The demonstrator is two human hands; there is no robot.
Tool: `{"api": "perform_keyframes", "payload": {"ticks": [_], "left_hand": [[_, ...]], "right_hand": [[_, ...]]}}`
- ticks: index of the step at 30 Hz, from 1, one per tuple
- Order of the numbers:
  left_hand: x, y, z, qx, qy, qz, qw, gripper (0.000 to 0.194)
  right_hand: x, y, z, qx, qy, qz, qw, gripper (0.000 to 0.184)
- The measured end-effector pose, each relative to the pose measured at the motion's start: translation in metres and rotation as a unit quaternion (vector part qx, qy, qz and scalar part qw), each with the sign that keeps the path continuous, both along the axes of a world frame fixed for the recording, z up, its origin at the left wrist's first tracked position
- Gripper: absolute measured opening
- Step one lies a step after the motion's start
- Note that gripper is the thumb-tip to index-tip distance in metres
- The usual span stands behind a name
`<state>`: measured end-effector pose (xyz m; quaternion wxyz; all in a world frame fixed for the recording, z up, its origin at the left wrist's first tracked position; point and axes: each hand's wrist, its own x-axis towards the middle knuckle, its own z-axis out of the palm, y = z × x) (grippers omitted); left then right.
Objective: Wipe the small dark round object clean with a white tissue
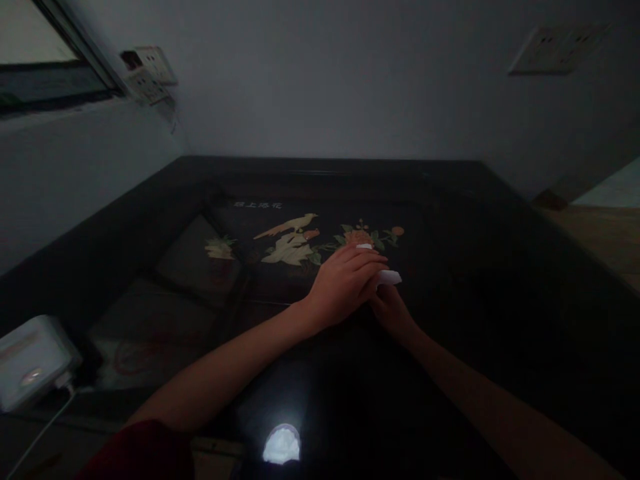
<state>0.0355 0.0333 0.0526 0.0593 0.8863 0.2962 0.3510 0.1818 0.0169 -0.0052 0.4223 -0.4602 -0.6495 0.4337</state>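
Observation:
Both my hands meet over the middle of a dark glossy table [500, 280] with an inlaid bird-and-flower picture [295, 243]. My left hand [345, 283] lies on top, its fingers curled forward over a small white folded piece [389, 277] that sticks out to the right of the fingertips; another bit of white shows at the fingertips. My right hand [393, 312] is mostly hidden beneath the left hand, and its fingers cannot be seen. The room is dim.
A white box-like device [33, 360] with a cable sits at the table's left front corner. Wall sockets [147, 73] hang at the upper left and another plate [557, 47] at the upper right. A bright light reflection [281, 443] shows on the near tabletop.

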Motion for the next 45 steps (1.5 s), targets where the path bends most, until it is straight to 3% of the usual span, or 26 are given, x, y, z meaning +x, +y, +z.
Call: {"api": "perform_keyframes", "payload": {"ticks": [6, 12, 15, 18, 21, 23, 25, 27, 30, 36, 38, 41, 45], "left_hand": [[-0.001, 0.003, 0.001, -0.043, -0.048, -0.01, 0.998, 0.027], [-0.004, 0.008, -0.003, -0.199, -0.171, 0.006, 0.965, 0.03], [-0.003, 0.011, -0.008, -0.314, -0.264, 0.038, 0.911, 0.032], [0.0, 0.014, -0.014, -0.431, -0.363, 0.072, 0.823, 0.033], [0.003, 0.018, -0.024, -0.502, -0.447, 0.065, 0.738, 0.032], [0.005, 0.021, -0.03, -0.521, -0.478, 0.062, 0.705, 0.03], [0.006, 0.022, -0.034, -0.528, -0.481, 0.061, 0.697, 0.03], [0.005, 0.02, -0.033, -0.523, -0.466, 0.057, 0.711, 0.031], [0.002, 0.016, -0.024, -0.488, -0.421, 0.064, 0.762, 0.032], [-0.004, 0.008, -0.005, -0.313, -0.224, 0.074, 0.92, 0.036], [-0.005, 0.005, -0.001, -0.241, -0.15, 0.061, 0.957, 0.036], [-0.005, 0.002, 0.004, -0.155, -0.055, 0.046, 0.985, 0.034], [-0.004, -0.002, 0.007, -0.082, 0.009, 0.028, 0.996, 0.033]], "right_hand": [[0.002, 0.0, -0.004, -0.007, -0.004, -0.011, 1.0, 0.04], [0.001, 0.0, -0.009, -0.021, 0.075, 0.005, 0.997, 0.044], [0.002, 0.0, -0.01, -0.021, 0.078, 0.008, 0.997, 0.054], [0.003, -0.001, -0.009, -0.014, 0.087, 0.016, 0.996, 0.06], [0.003, -0.002, -0.007, -0.028, 0.112, 0.033, 0.993, 0.064], [0.002, -0.003, -0.007, -0.035, 0.124, 0.04, 0.991, 0.065], [0.002, -0.003, -0.007, -0.03, 0.125, 0.041, 0.991, 0.065], [0.002, -0.002, -0.008, -0.017, 0.119, 0.041, 0.992, 0.066], [0.003, -0.001, -0.011, -0.008, 0.109, 0.04, 0.993, 0.068], [0.003, -0.001, -0.011, -0.006, 0.075, 0.027, 0.997, 0.068], [0.002, -0.001, -0.009, -0.007, 0.071, 0.028, 0.997, 0.065], [0.001, -0.002, -0.006, -0.013, 0.068, 0.025, 0.997, 0.055], [0.001, -0.003, -0.004, -0.033, 0.059, 0.01, 0.998, 0.041]]}}
